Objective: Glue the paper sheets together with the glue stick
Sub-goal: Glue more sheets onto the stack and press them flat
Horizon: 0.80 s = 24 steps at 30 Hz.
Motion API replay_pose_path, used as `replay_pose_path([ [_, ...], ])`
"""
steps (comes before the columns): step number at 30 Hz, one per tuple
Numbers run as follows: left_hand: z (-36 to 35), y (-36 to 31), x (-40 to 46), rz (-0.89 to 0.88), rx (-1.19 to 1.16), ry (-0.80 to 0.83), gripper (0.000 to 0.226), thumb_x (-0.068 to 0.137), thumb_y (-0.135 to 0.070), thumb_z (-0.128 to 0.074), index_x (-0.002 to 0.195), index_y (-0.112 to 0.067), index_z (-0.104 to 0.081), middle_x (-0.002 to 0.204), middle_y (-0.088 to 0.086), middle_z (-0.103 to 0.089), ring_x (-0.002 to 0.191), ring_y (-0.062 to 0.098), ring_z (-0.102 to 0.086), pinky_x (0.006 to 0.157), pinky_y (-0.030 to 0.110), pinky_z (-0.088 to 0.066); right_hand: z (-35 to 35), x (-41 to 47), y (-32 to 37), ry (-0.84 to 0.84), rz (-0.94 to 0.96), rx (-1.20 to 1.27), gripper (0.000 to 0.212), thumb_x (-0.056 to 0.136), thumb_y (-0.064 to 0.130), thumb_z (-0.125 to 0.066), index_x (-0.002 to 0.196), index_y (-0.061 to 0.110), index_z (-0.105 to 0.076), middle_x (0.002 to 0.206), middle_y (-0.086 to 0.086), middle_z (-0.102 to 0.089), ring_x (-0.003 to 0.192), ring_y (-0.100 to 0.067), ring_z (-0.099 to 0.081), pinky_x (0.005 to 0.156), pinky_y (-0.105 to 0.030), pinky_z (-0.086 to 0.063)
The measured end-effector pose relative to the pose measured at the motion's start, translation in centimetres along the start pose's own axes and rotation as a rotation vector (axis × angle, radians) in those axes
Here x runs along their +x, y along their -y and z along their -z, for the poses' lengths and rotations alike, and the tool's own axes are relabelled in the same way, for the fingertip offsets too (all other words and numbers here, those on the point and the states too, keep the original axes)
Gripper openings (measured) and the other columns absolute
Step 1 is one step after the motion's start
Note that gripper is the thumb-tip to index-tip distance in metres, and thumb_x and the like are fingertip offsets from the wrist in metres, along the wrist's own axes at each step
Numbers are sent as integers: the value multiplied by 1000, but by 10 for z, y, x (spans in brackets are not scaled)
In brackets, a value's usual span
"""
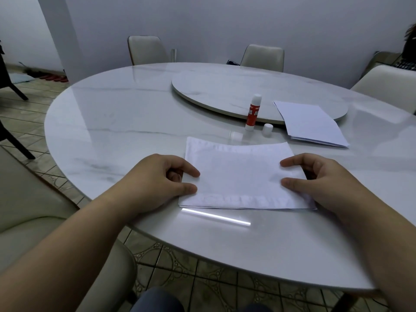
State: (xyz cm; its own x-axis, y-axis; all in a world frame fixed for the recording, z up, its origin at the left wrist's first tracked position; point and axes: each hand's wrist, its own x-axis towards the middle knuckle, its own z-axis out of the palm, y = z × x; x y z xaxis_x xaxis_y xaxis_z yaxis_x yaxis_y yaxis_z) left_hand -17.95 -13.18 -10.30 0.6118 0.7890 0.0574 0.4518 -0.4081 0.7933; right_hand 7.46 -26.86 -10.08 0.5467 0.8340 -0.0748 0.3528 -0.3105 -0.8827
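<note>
At the centre of the frame, the left hand [157, 176] and right hand [319, 179] are pinching opposite side edges of the sheets [243, 176] lying on the desk [112, 122]. Above them, the glue [254, 112] is standing uncapped beside its cap [267, 129], with a paper stack [310, 124] lying to the right.

Home dining room. Round marble-look table [135, 113] with a lazy Susan [225, 91] at its centre, cushioned dining chairs [146, 49] round the far edge, patterned floor tiles [202, 278], plain wall [225, 25]. Red pairs by the far-left wall look like slippers [54, 77], too small to tell.
</note>
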Motion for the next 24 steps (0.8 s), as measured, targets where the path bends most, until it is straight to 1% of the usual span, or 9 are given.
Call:
replay_pose_path([
  [1, 0, 0, 0, -9, 12, -3, 18, 74, -18, -76, 88, -28, -72, 56, -5, -45, 42, 3, -41, 46, 7, -34, 0, 0, 0, 1, -3, 5, 27, 79, 6, -74, 97, 26, -69, 97, -5, -76, 86, -35, -70, 85, -50, -54],
  [3, -1, 1, 0, -18, 24, -11, 18, 74, -19, -77, 89, -28, -72, 56, -5, -45, 44, 2, -41, 48, 7, -35, 0, -1, 1, 5, -9, 14, 27, 79, 6, -73, 97, 26, -69, 95, -1, -77, 84, -27, -71, 84, -46, -55],
  [5, -1, 2, 0, -24, 40, -16, 18, 74, -20, -77, 89, -29, -72, 57, -5, -45, 45, 2, -41, 49, 7, -35, 0, -1, 1, 7, -17, 27, 27, 79, 6, -73, 98, 25, -70, 94, -2, -77, 84, -28, -71, 84, -44, -54],
  [8, -1, 2, -1, -27, 50, -15, 18, 74, -22, -76, 89, -31, -71, 58, -4, -46, 46, 2, -42, 48, 7, -35, 0, -1, 2, 6, -19, 25, 28, 80, 5, -72, 99, 25, -70, 94, -5, -76, 78, -26, -66, 78, -41, -53],
  [11, -1, 2, -1, -24, 47, -8, 17, 74, -23, -77, 88, -31, -71, 58, -3, -47, 45, 2, -42, 49, 7, -35, 0, -2, 3, 9, -25, 29, 29, 81, 4, -70, 101, 25, -70, 93, -1, -77, 80, -24, -69, 81, -43, -54],
  [13, -1, 2, -1, -28, 52, -6, 18, 74, -23, -77, 88, -31, -71, 59, -2, -47, 47, 3, -42, 49, 7, -35, -1, -1, 3, 9, -28, 26, 29, 80, 5, -71, 100, 26, -70, 93, -1, -76, 79, -26, -68, 78, -44, -53],
  [15, -1, 2, -2, -35, 55, -6, 18, 74, -23, -77, 89, -31, -71, 60, -1, -47, 47, 2, -42, 50, 7, -35, -1, -2, 3, 8, -26, 29, 29, 80, 5, -71, 100, 26, -70, 91, -1, -76, 77, -24, -66, 74, -40, -51],
  [18, -1, 2, -2, -38, 59, -4, 18, 74, -22, -77, 89, -30, -71, 59, -2, -48, 47, 2, -43, 52, 7, -36, -1, -2, 4, 12, -27, 37, 30, 80, 4, -71, 101, 26, -70, 90, 3, -76, 76, -20, -70, 71, -32, -53],
  [24, 0, 0, -3, -41, 58, 9, 20, 73, -22, -78, 89, -31, -71, 59, -3, -49, 47, 2, -43, 49, 7, -35, -1, -4, 5, 12, -37, 37, 31, 80, 4, -71, 101, 27, -70, 92, 6, -77, 77, -18, -72, 69, -30, -54],
])
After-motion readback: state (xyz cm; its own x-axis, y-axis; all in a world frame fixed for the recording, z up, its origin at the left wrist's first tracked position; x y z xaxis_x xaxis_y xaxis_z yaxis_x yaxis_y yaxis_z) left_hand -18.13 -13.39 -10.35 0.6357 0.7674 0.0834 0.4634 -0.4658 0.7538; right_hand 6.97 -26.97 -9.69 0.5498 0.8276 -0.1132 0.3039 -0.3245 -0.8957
